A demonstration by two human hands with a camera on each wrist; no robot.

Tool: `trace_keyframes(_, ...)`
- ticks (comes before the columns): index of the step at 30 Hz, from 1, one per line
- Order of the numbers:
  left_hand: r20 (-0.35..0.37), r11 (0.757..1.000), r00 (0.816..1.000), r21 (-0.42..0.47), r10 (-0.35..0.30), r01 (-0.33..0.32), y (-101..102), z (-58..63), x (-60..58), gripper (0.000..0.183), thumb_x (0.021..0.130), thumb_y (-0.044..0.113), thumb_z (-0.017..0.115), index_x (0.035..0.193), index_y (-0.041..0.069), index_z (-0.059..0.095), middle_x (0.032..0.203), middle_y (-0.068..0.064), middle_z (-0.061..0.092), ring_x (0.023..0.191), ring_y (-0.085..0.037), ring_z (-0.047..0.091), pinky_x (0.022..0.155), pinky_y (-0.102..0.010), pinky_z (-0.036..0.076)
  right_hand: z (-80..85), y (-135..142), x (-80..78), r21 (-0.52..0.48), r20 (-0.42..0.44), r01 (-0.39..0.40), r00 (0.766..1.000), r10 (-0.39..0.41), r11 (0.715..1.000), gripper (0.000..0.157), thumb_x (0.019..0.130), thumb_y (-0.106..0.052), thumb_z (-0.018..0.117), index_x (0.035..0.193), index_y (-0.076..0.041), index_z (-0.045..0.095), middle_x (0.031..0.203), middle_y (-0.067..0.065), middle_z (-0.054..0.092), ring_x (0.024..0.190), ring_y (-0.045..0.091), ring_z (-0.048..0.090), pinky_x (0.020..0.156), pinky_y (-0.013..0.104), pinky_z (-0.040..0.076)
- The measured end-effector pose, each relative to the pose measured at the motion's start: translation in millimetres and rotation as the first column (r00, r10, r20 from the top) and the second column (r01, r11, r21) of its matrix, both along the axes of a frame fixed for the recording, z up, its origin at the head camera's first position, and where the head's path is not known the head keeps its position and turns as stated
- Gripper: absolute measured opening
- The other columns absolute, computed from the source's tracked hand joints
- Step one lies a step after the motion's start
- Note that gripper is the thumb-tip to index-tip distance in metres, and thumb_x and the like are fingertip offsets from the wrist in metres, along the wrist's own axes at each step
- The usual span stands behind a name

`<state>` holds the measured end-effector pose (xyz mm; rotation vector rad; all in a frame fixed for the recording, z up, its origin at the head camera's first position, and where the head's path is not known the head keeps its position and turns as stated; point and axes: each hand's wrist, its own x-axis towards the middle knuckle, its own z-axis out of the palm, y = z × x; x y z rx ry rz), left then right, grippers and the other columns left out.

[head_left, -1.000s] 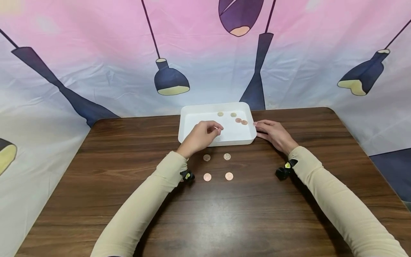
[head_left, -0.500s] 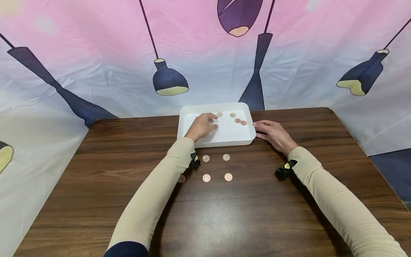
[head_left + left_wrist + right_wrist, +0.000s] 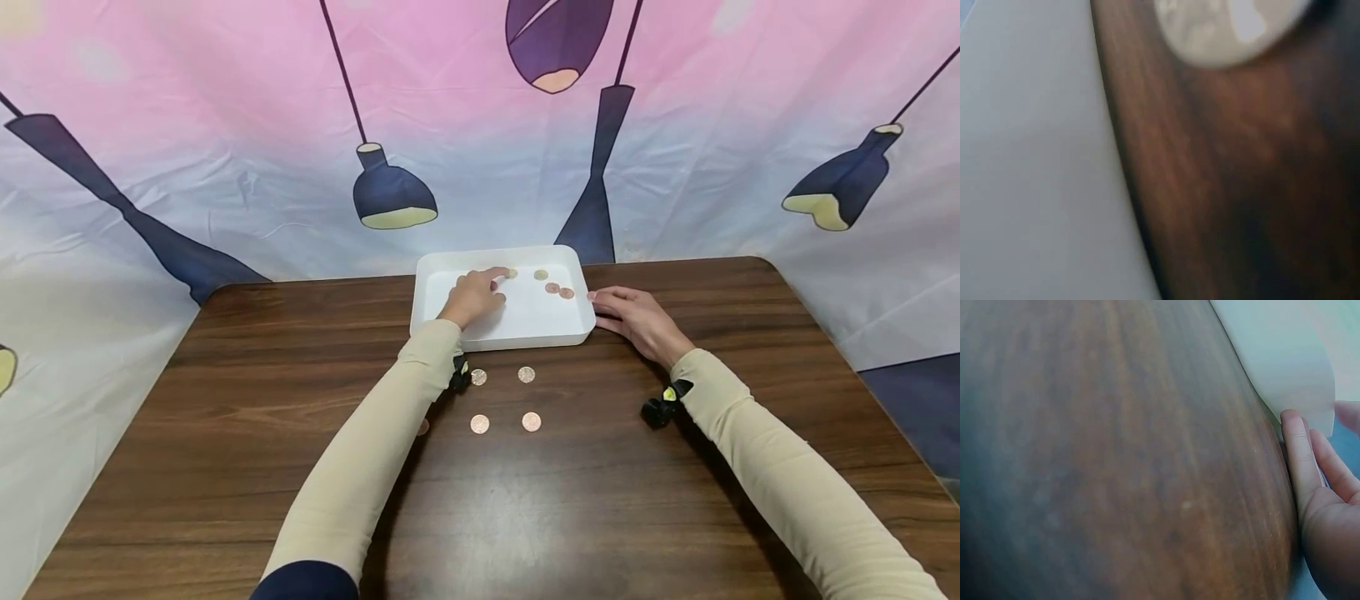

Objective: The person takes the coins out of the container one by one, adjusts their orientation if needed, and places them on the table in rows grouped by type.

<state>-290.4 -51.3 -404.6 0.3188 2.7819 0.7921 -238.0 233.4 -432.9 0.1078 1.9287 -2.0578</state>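
My left hand (image 3: 474, 297) reaches over the front of a white tray (image 3: 525, 340), its index fingertip on a gold-coloured coin (image 3: 513, 273) near the back wall. The other fingers are bent beneath, and the thumb sits apart from the index finger. To the right of that coin lie another gold-coloured coin (image 3: 541, 275) and two copper coins (image 3: 567, 293). My right hand (image 3: 637, 321) rests against the tray's right end. In the right wrist view its straight fingers (image 3: 1297, 447) touch the tray's outer wall (image 3: 1285, 362), one fingertip at the rim.
On the brown wooden table (image 3: 675, 517), in front of the tray, lie several coins, among them a copper coin (image 3: 532, 422) and a paler coin (image 3: 527, 375). My left sleeve (image 3: 375, 442) partly covers another. A printed cloth (image 3: 480, 167) hangs behind the table.
My left hand has moved forward and deeper into the tray; its index finger has straightened and come onto the back gold-coloured coin. The right hand has stayed at the tray's end.
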Motion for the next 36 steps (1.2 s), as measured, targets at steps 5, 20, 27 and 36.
trace_keyframes(5,-0.001,0.999,1.0,-0.055,-0.002,0.002,3.2,0.9,0.0,0.056,0.102,0.017,0.056,0.157,0.028,0.053,0.114,-0.008,0.064,0.101,-0.029,0.051,0.092,-0.046,0.046,-0.2,0.3,0.2,0.009,0.001,-0.001,1.0,0.001,1.0,0.042,0.107,-0.025,0.066,0.136,0.004,0.055,0.141,0.011,0.054,0.119,0.011,0.063,0.1,0.025,0.056)
trace_keyframes(20,-0.009,0.999,0.999,0.015,0.033,-0.033,-6.4,9.5,11.9,0.041,0.098,0.013,0.071,0.138,0.019,0.072,0.124,-0.01,0.071,0.105,-0.027,0.063,0.091,-0.043,0.053,-0.5,0.8,1.9,0.024,-0.02,-0.018,1.0,0.019,1.0,0.048,0.108,-0.026,0.063,0.141,0.007,0.051,0.147,0.016,0.05,0.122,0.012,0.061,0.102,0.026,0.055)
trace_keyframes(27,0.039,0.992,0.999,0.125,0.027,-0.031,-26.7,9.4,16.3,0.038,0.096,0.004,0.072,0.133,0.015,0.076,0.122,-0.013,0.071,0.101,-0.024,0.061,0.088,-0.037,0.05,-0.7,-0.3,2.2,0.027,-0.016,-0.016,1.0,0.017,1.0,0.048,0.108,-0.027,0.063,0.141,0.007,0.051,0.149,0.017,0.049,0.124,0.013,0.06,0.102,0.026,0.055)
trace_keyframes(36,0.064,0.979,0.998,0.2,0.029,-0.041,-48.1,9.5,28.1,0.037,0.095,-0.002,0.067,0.127,0.013,0.078,0.108,-0.011,0.071,0.08,-0.017,0.045,0.071,-0.028,0.038,0.1,0.0,3.2,0.034,-0.019,-0.019,1.0,0.02,0.999,0.045,0.109,-0.025,0.062,0.139,0.007,0.052,0.147,0.015,0.05,0.121,0.01,0.062,0.101,0.025,0.055)
